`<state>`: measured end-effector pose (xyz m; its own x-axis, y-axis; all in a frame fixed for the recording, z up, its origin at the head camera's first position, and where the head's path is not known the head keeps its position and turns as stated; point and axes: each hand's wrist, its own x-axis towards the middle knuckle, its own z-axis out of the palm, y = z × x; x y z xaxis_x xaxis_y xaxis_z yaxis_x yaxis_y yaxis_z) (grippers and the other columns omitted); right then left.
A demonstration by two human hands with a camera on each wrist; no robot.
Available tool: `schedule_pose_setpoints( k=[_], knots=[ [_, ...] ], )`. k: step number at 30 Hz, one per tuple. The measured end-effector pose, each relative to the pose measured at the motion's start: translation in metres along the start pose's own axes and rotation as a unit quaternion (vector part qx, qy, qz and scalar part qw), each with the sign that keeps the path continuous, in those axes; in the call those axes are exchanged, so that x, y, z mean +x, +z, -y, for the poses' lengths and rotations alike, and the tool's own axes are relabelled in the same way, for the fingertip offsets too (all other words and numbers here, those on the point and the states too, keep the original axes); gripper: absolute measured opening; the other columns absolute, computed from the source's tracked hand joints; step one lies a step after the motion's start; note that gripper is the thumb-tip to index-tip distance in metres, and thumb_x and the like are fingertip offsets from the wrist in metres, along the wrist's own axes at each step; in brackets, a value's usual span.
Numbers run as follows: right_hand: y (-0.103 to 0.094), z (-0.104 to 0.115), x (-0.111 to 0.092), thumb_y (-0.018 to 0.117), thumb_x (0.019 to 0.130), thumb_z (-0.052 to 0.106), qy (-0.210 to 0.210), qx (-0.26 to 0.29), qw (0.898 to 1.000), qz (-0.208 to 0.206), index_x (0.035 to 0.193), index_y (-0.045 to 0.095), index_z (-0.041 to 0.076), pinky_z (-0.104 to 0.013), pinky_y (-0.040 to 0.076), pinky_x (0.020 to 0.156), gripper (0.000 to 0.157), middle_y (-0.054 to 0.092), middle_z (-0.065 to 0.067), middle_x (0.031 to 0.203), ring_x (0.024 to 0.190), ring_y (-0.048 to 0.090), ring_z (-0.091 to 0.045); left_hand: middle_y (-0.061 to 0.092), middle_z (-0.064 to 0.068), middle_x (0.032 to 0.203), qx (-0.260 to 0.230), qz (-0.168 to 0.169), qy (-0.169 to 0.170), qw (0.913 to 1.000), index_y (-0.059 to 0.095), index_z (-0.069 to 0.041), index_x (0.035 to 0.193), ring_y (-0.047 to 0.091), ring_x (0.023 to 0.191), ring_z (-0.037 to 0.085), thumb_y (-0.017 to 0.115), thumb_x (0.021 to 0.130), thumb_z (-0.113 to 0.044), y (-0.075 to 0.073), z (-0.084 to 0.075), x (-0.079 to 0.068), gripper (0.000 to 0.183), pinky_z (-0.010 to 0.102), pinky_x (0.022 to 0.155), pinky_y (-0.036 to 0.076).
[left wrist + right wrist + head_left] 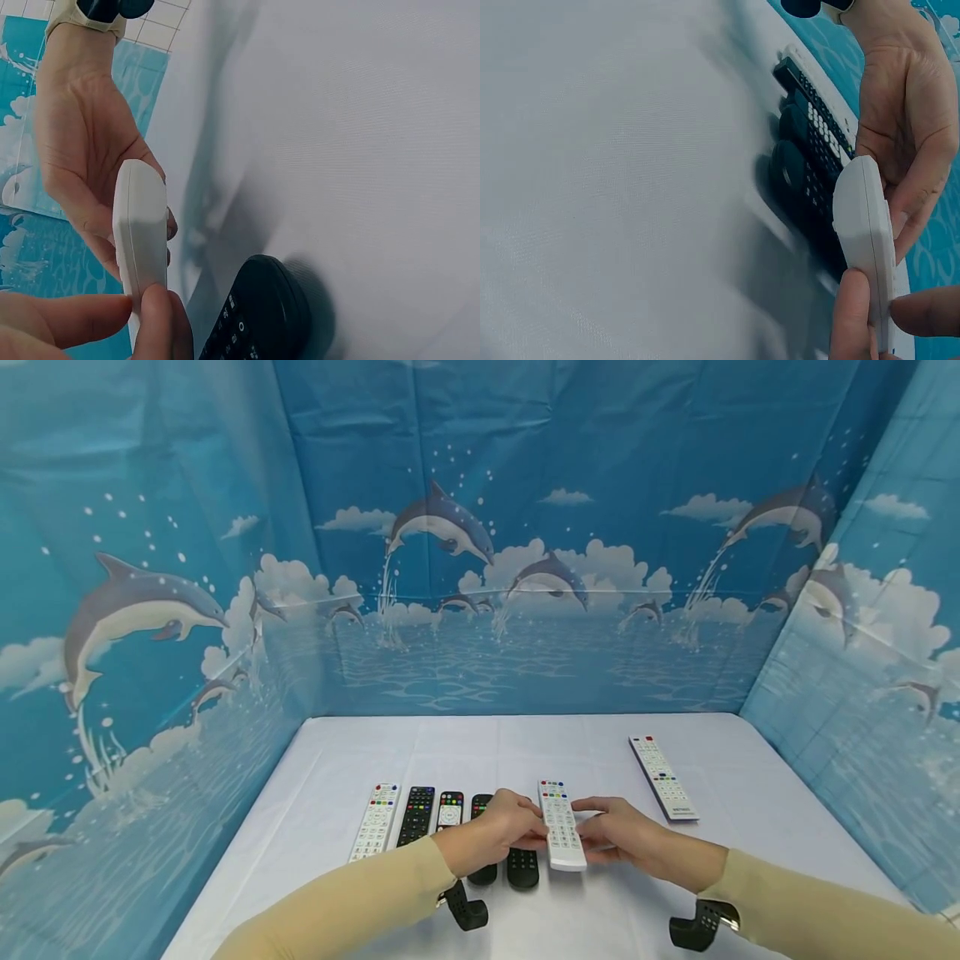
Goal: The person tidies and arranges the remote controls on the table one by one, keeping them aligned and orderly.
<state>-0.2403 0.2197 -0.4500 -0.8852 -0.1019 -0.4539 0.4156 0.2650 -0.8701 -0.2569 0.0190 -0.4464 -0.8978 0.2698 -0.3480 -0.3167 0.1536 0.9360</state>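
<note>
A white remote control (pixel 561 828) with a few coloured buttons near its top is between both hands. My left hand (pixel 512 823) pinches its left edge, and my right hand (pixel 624 837) pinches the right edge. In the left wrist view the white remote (pixel 141 225) is held above the white cloth, its end toward the camera. The right wrist view shows fingers and thumb on both faces of the remote (pixel 870 225). Just left of it lies a black remote (pixel 522 868), partly hidden by my left hand. Another black remote (pixel 482 874) lies beside that, under my left wrist.
Further left in the row lie a black remote with a white pad (pixel 451 811), a black remote (pixel 416 815) and a white remote (pixel 377 822). A white, dark-sided remote (pixel 663 778) lies at the right. Dolphin-print curtains (pixel 525 668) surround the white-covered table (pixel 465 747).
</note>
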Motion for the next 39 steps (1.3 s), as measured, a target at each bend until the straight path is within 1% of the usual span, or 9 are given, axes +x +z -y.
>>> schedule_pose_setpoints(
  k=[7,13,19,23,29,35,39],
  knots=[
    [0.002,-0.006,0.003,0.064,0.091,0.002,0.007,0.027,1.000,0.002,0.145,0.046,-0.001,-0.035,0.062,0.071,0.057,0.064,-0.019,0.109,0.083,0.068,-0.024,0.068,0.017,0.086,0.004,0.008,-0.010,0.9999,0.068,0.008,0.104,0.074,0.078,0.027,0.070,0.085,0.012,-0.003,0.003,-0.001,0.019,0.033,0.071,0.062],
    [0.003,-0.009,0.005,0.063,0.091,0.003,0.009,0.026,1.000,0.007,0.146,0.044,-0.002,-0.036,0.062,0.072,0.059,0.063,-0.020,0.108,0.084,0.067,-0.025,0.069,0.019,0.086,0.002,0.022,-0.016,0.9996,0.069,0.010,0.104,0.074,0.080,0.029,0.070,0.085,0.012,-0.004,0.003,-0.002,0.019,0.033,0.072,0.062],
    [0.006,-0.009,0.004,0.063,0.090,0.004,0.020,0.032,0.999,0.000,0.146,0.044,-0.001,-0.039,0.062,0.074,0.059,0.063,-0.021,0.110,0.086,0.067,-0.027,0.071,0.019,0.085,0.014,0.023,-0.019,0.9995,0.072,0.009,0.095,0.074,0.077,0.026,0.069,0.084,0.010,-0.005,0.002,-0.002,0.012,0.033,0.071,0.062],
    [0.006,-0.011,0.003,0.062,0.090,0.004,0.022,0.027,0.999,0.000,0.146,0.044,-0.001,-0.039,0.062,0.073,0.059,0.063,-0.021,0.108,0.084,0.067,-0.026,0.070,0.021,0.087,0.014,0.026,-0.022,0.9993,0.072,0.010,0.092,0.073,0.075,0.027,0.068,0.083,0.010,-0.004,0.002,-0.003,0.010,0.033,0.071,0.063],
    [0.006,-0.020,0.002,0.062,0.091,0.004,0.021,0.006,1.000,-0.003,0.146,0.046,0.003,-0.037,0.062,0.066,0.058,0.067,-0.018,0.101,0.072,0.067,-0.022,0.068,0.026,0.094,0.025,0.042,-0.030,0.9984,0.069,0.010,0.094,0.073,0.079,0.031,0.068,0.087,0.005,-0.005,0.001,-0.004,0.008,0.033,0.071,0.062],
    [0.006,-0.021,0.004,0.062,0.091,0.005,0.011,-0.010,1.000,-0.002,0.147,0.044,0.003,-0.036,0.062,0.067,0.059,0.067,-0.017,0.103,0.074,0.067,-0.023,0.069,0.026,0.094,0.038,0.042,-0.033,0.9979,0.070,0.007,0.090,0.074,0.080,0.032,0.069,0.088,0.003,-0.006,-0.002,-0.005,0.005,0.031,0.071,0.062],
    [0.007,-0.021,0.003,0.062,0.090,0.004,0.017,-0.010,1.000,-0.003,0.147,0.045,0.002,-0.036,0.062,0.067,0.059,0.067,-0.017,0.103,0.075,0.067,-0.023,0.070,0.025,0.093,0.039,0.040,-0.038,0.9977,0.070,0.009,0.092,0.074,0.079,0.031,0.068,0.089,0.003,-0.005,-0.001,-0.006,0.007,0.031,0.070,0.062]
  ],
)
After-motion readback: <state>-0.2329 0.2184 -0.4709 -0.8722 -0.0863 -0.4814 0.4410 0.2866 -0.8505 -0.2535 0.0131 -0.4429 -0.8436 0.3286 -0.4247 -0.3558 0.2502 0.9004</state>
